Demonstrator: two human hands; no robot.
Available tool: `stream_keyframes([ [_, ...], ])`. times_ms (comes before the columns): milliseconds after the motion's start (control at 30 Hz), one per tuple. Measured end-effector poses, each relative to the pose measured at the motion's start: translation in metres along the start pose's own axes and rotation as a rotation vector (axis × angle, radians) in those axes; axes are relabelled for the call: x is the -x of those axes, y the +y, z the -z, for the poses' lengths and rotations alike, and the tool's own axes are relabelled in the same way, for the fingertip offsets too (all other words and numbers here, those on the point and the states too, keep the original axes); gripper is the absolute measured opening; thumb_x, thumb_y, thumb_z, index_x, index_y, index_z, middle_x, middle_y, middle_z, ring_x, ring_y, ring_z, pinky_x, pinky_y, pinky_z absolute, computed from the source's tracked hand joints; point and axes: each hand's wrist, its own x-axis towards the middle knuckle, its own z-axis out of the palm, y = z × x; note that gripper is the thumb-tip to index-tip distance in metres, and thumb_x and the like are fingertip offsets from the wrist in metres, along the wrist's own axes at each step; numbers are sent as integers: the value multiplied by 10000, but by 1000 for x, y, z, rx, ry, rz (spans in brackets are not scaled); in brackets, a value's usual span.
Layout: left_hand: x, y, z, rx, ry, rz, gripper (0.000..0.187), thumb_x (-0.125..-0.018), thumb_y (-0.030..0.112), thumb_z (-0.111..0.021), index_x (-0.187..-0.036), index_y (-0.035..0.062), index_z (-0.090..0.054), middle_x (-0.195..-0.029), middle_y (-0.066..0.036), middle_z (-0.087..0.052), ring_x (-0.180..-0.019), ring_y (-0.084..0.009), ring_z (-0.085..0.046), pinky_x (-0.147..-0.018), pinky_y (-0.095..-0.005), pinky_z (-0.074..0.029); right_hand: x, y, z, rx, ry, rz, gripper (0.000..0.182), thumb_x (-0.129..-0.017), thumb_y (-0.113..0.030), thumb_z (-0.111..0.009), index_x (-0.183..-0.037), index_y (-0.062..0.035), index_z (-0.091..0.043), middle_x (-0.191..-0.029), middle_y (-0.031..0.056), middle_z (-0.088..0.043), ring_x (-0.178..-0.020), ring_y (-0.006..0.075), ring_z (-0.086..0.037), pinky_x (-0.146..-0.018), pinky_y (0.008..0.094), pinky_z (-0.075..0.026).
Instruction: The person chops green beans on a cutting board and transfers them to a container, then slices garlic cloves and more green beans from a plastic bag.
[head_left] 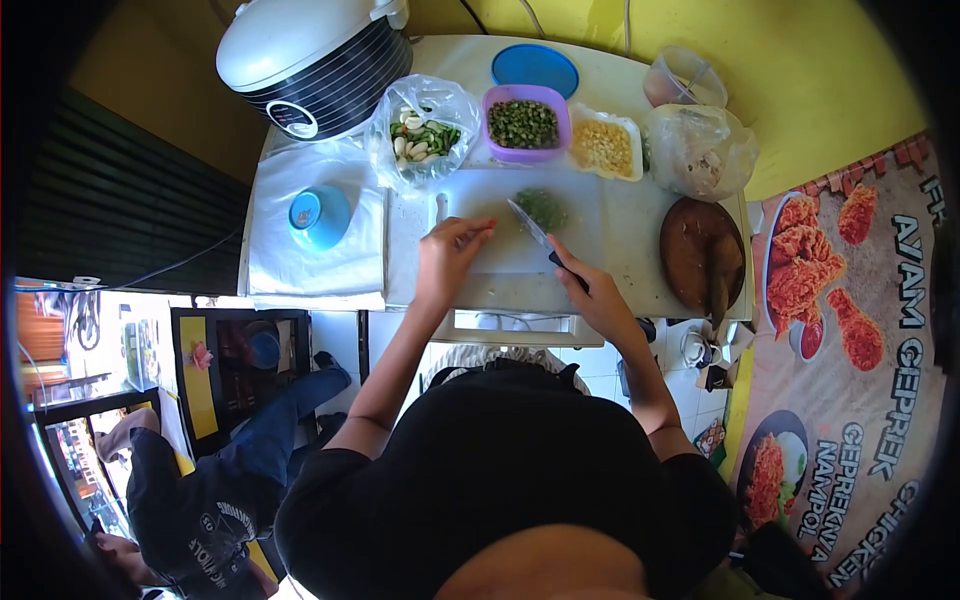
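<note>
My right hand [588, 292] grips the black handle of a knife [530, 224], its blade pointing up and left over the white cutting board [470, 195]. The tip lies beside a small pile of chopped greens [542, 208]. Left of the blade, my left hand [450, 258] is closed, fingers pinched around a small red piece [490, 226] too small to name surely. Behind the board stand a plastic bag of garlic cloves and cut green chilies [424, 138], a purple tub of chopped green vegetable [522, 124] and a white tray of pale yellow bits [604, 148].
A rice cooker [315, 70] stands back left, above a blue cup [320, 217]. A blue lid [535, 70], clear container [685, 80] and plastic bag [702, 150] line the back. At right sits a stone mortar with pestle [690, 255]. Another person [210, 510] is at lower left.
</note>
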Motion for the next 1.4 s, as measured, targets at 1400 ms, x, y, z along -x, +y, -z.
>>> stream_keyframes([
  [1400, 5, -6, -23, -114, 158, -81, 123, -716, 143, -750, -779, 40, -725, -871, -118, -614, -797, -278, -618, -743, -365, -500, 21, 10, -21, 158, 32, 109, 548, -955, -115, -494, -1464, -232, -328, -597, 210, -501, -488, 289, -519, -561, 357, -450],
])
